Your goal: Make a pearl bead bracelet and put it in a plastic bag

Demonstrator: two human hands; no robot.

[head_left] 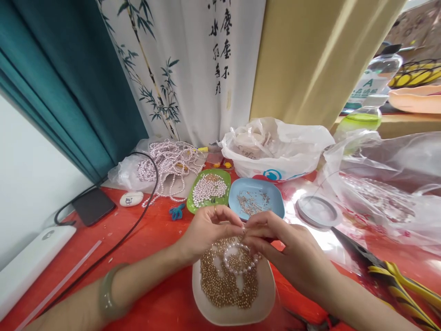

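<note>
Grip on pearl loop [237,259], fingertips seemingly hidden.

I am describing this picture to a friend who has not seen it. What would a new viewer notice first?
The eye goes first to the two hands meeting at the centre: the left hand and the right hand pinch a loop of pearl beads between their fingertips. Directly under them sits a white dish full of small gold beads. Behind, on the red table, stand a green dish of pearls and a blue dish.
</note>
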